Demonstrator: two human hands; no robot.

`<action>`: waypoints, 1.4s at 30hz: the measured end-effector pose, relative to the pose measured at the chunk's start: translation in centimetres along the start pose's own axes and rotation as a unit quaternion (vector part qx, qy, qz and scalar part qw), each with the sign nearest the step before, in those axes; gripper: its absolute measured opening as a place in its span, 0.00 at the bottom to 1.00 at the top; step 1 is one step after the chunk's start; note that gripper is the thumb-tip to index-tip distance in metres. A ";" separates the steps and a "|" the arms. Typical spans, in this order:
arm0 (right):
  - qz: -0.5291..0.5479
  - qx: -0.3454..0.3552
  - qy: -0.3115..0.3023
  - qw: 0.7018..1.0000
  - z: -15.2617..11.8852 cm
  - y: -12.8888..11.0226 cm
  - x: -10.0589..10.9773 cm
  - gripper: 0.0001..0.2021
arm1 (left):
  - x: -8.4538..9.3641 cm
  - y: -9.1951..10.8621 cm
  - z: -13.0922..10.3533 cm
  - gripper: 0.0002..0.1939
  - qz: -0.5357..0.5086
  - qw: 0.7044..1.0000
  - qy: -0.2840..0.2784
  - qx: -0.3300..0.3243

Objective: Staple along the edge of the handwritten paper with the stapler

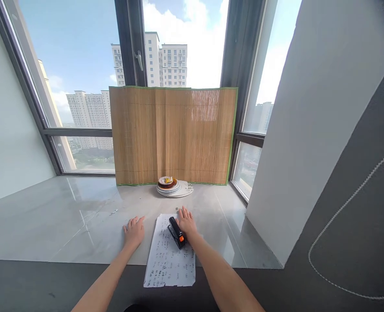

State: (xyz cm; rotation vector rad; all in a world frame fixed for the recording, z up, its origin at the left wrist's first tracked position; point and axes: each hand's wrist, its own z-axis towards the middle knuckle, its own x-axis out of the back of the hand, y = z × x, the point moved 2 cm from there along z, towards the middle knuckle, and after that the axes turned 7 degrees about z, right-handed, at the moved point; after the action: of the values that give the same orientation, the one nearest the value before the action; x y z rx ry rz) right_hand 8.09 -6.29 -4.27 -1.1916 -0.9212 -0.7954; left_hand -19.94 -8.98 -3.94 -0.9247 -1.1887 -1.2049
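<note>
A white sheet of paper (pixel 165 264) covered in handwriting lies on the sill, its near end hanging over the front edge. On the sheet's upper right part rests a black stapler (pixel 175 226) with an orange patch at its near end. My right hand (pixel 187 223) lies palm down just right of the stapler, fingers stretched forward, its thumb side close to or touching it. Whether they touch I cannot tell. My left hand (pixel 134 232) rests on the sill left of the paper, fingers apart and holding nothing.
Behind the paper, a stack of plates (pixel 168 187) sits on an oval platter (pixel 187 189). A bamboo mat (pixel 175 134) stands upright against the windows. Small scraps (pixel 114 212) lie on the glossy sill (pixel 90 236). A white wall (pixel 296 130) bounds the right; a pale cord (pixel 341 206) hangs there.
</note>
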 end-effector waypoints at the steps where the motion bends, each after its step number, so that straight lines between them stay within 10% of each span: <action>1: -0.005 -0.002 0.000 1.000 -0.3 0.8 0.2 0.32 | 0.0 0.0 0.0 0.26 -0.006 1.000 0.012 -0.003; 9: -0.037 -0.035 -0.032 0.998 -1.4 6.9 2.8 0.31 | 0.4 8.2 -2.0 0.25 -0.279 0.921 0.055 -0.265; 15: 0.122 -0.014 0.095 0.988 -1.7 7.3 4.2 0.25 | -2.2 14.3 -6.7 0.27 -0.144 0.965 -0.008 -0.217; 24: 0.287 0.150 0.068 0.944 -6.8 7.0 4.2 0.22 | -1.4 14.3 -7.0 0.25 -0.104 0.972 0.037 -0.209; 42: 0.352 0.049 0.221 0.908 -10.8 9.1 4.3 0.13 | 0.5 14.1 -7.5 0.22 -0.254 0.935 -0.012 -0.246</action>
State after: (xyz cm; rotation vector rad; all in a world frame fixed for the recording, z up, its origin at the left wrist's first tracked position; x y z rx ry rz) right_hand 19.82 -15.18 -5.29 -1.0820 -0.1187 -0.3887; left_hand -4.74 -14.05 -3.80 -1.0256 -1.2061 -1.9779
